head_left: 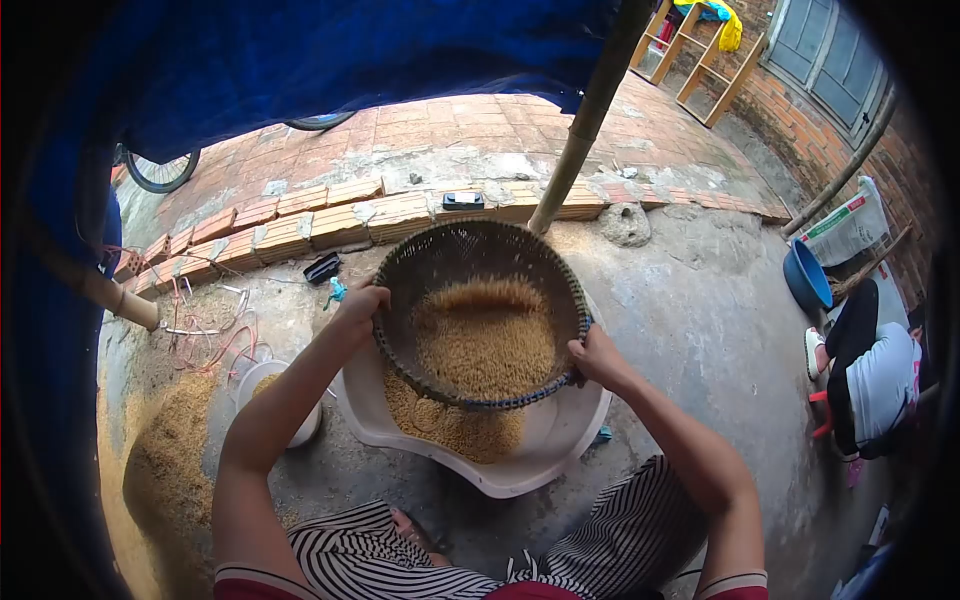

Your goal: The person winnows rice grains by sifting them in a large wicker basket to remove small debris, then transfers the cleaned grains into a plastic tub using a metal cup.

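Note:
A round woven sieve (480, 238) is held over a wide pale plastic basin (520, 480). My left hand (362, 303) grips its left rim, and my right hand (596, 358) is closed on the right rim. Golden grain (485, 345) lies inside the sieve, with a blurred ridge of it toward the far side. More grain (460, 430) fills part of the basin below. The fingers under the sieve are partly hidden.
Left of the basin stands a white bucket (308, 425) with grain in it, near a grain pile (165, 450). A low brick row (340, 226) and a bamboo pole (590, 120) lie ahead. At right are a blue tub (806, 278) and a seated person (880, 385).

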### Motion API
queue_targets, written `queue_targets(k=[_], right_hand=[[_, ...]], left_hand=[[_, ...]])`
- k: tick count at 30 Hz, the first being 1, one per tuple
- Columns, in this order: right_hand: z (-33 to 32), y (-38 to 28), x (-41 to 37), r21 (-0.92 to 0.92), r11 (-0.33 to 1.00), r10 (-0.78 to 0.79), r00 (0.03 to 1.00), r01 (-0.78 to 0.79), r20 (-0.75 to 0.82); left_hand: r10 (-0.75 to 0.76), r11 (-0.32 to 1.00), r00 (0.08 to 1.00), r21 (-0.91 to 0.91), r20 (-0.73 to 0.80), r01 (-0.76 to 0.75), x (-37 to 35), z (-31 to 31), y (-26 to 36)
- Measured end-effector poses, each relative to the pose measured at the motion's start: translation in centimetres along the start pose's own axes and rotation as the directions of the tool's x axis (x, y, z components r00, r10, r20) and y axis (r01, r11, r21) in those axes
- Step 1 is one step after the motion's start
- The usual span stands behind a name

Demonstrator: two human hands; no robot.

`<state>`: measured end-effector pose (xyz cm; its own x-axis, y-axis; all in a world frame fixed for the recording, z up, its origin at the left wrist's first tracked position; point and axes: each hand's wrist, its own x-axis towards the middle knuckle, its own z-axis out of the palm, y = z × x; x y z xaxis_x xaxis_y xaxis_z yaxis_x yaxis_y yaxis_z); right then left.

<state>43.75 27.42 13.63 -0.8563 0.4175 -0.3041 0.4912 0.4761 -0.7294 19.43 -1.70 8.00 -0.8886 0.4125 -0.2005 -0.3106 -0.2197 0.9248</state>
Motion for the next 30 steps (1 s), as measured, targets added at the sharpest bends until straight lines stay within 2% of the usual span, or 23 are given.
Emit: queue_targets(k=[1,2,3,5,7,8,9,10,11,13,14,16,17,19,20,21,22,24,26,27,28,29,30], right_hand=[[-0.2,0.0,-0.4,-0.002,1.0,-0.001,1.0,0.001,0.002],[-0.4,-0.3,-0.9,0.048,0.998,0.038,0.989,-0.045,0.14],[-0.8,-0.6,-1.1,0.092,0.991,0.069,0.96,-0.097,0.272],[-1.4,-1.5,-2.0,0.067,0.995,0.059,0.96,-0.08,0.274],[-1.8,-3.9,-4.2,0.091,0.986,-0.137,0.99,0.14,-0.038],[-1.8,-4.3,-4.3,0.093,0.985,-0.139,0.989,0.143,-0.043],[-1.8,-4.7,-4.4,0.057,0.966,-0.24,0.957,0.252,-0.165],[-1.8,-5.1,-4.4,0.005,0.935,-0.339,0.899,0.355,-0.278],[-1.9,-5.6,-4.2,0.001,0.933,-0.346,0.896,0.36,-0.278],[-2.3,-6.7,-3.6,0.038,0.906,-0.385,0.857,0.422,-0.342],[-2.5,-6.8,-3.0,0.037,0.907,-0.384,0.86,0.42,-0.335],[-2.3,-6.3,-1.2,0.063,0.972,-0.202,0.943,0.226,-0.263],[-1.8,-5.3,-0.8,0.064,0.972,-0.204,0.944,0.227,-0.259],[-0.9,-2.7,-0.5,-0.041,0.988,-0.157,0.976,0.152,-0.151],[-0.7,-1.2,-0.4,-0.04,0.988,-0.153,0.977,0.149,-0.148],[-0.6,0.2,-0.3,0.054,0.998,-0.023,0.996,0.018,0.088],[-0.6,0.5,-0.2,0.113,0.985,0.085,0.942,-0.127,0.326],[-0.8,-0.1,-0.7,0.093,0.984,0.11,0.927,-0.152,0.357],[-1.1,-1.8,-2.3,0.076,0.981,0.137,0.913,-0.179,0.383],[-1.3,-2.9,-3.2,0.056,0.998,0.021,0.978,-0.033,0.206],[-1.4,-3.6,-3.7,0.007,0.994,-0.109,0.994,0.109,0.024],[-1.5,-3.8,-3.7,0.01,0.994,-0.112,0.994,0.112,0.017],[-1.4,-4.0,-3.7,-0.006,0.963,-0.266,0.953,0.268,-0.141]], left_hand=[[-0.143,0.986,0.989,0.077,-0.03,0.145,-0.2,-0.9,-0.9],[-0.278,0.947,0.958,0.147,-0.072,0.286,-0.3,-1.7,-1.7],[-0.273,0.948,0.959,0.147,-0.07,0.281,-1.1,-1.6,-1.3],[-0.194,0.981,0.98,-0.024,-0.032,0.193,-4.1,-0.6,2.0],[0.13,0.991,0.988,-0.017,-0.086,-0.132,-8.2,3.4,7.0],[0.292,0.954,0.954,0.096,-0.064,-0.285,-8.9,3.9,8.6],[0.444,0.88,0.896,0.202,-0.027,-0.43,-9.3,4.2,10.1],[0.534,0.834,0.845,0.171,-0.016,-0.524,-10.1,5.1,11.6],[0.619,0.779,0.786,0.138,-0.01,-0.612,-10.4,6.0,12.7],[0.642,0.762,0.766,0.131,-0.024,-0.634,-9.1,6.3,13.5],[0.557,0.826,0.83,0.108,-0.003,-0.554,-7.7,6.2,13.3],[0.349,0.936,0.937,0.035,0.03,-0.35,-4.1,4.8,10.7],[0.236,0.972,0.971,-0.019,0.048,-0.236,-1.9,3.8,8.6],[0.132,0.991,0.99,-0.006,-0.046,-0.132,-1.4,3.3,4.3],[-0.023,0.998,0.999,0.059,-0.045,0.026,-1.5,2.3,2.6],[-0.178,0.975,0.983,0.123,-0.054,0.183,-1.8,0.9,1.2],[-0.269,0.958,0.961,0.086,-0.062,0.274,-2.5,-0.1,0.2],[-0.365,0.928,0.929,0.054,-0.064,0.369,-3.2,-1.6,-0.7],[-0.261,0.964,0.965,-0.05,-0.016,0.26,-4.0,-2.0,0.2],[-0.142,0.987,0.99,-0.072,-0.018,0.141,-5.6,-0.6,2.7],[0.064,0.996,0.997,-0.063,-0.036,-0.066,-7.1,1.2,5.0],[0.268,0.958,0.962,0.118,-0.059,-0.26,-8.9,3.0,7.5],[0.412,0.901,0.909,0.175,-0.056,-0.397,-9.7,3.8,9.0]])
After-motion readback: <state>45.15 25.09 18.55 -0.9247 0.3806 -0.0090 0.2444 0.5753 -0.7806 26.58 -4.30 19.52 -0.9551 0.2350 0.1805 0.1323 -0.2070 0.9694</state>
